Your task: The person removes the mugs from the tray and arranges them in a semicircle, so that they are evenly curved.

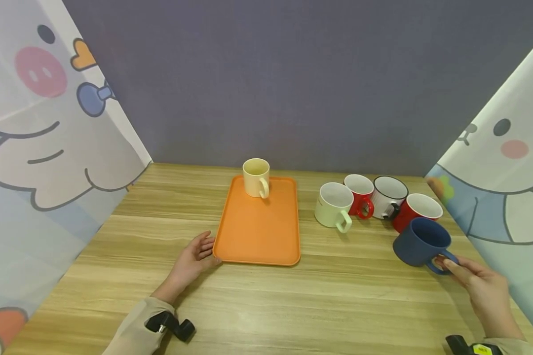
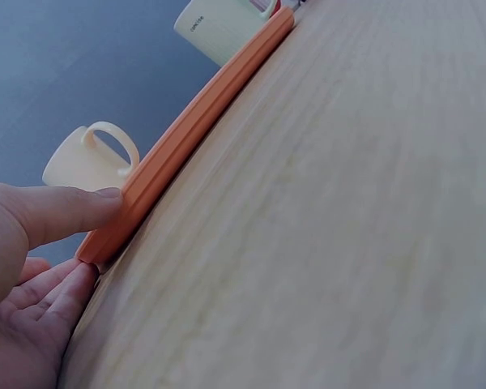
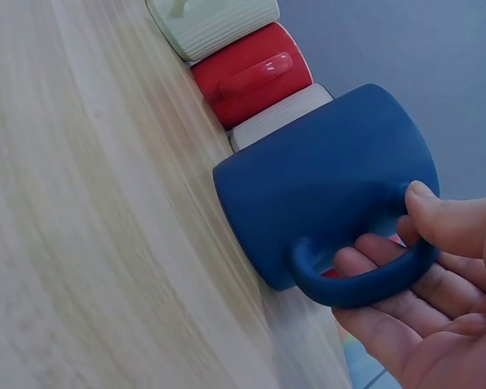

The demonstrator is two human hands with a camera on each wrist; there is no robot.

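At the right side of the table my right hand grips the handle of a dark blue mug. Its thumb and fingers close around that handle in the right wrist view; whether the base touches the table I cannot tell. My left hand rests at the near left corner of an orange tray, fingers fairly straight. In the left wrist view its thumb touches the tray's side and its fingertips meet the corner. A pale yellow mug stands upright at the tray's far end, handle towards me.
Right of the tray, several mugs stand close together: a pale green mug, a small red mug, a white mug with black rim and a larger red mug behind the blue one. A grey partition bounds the table's back.
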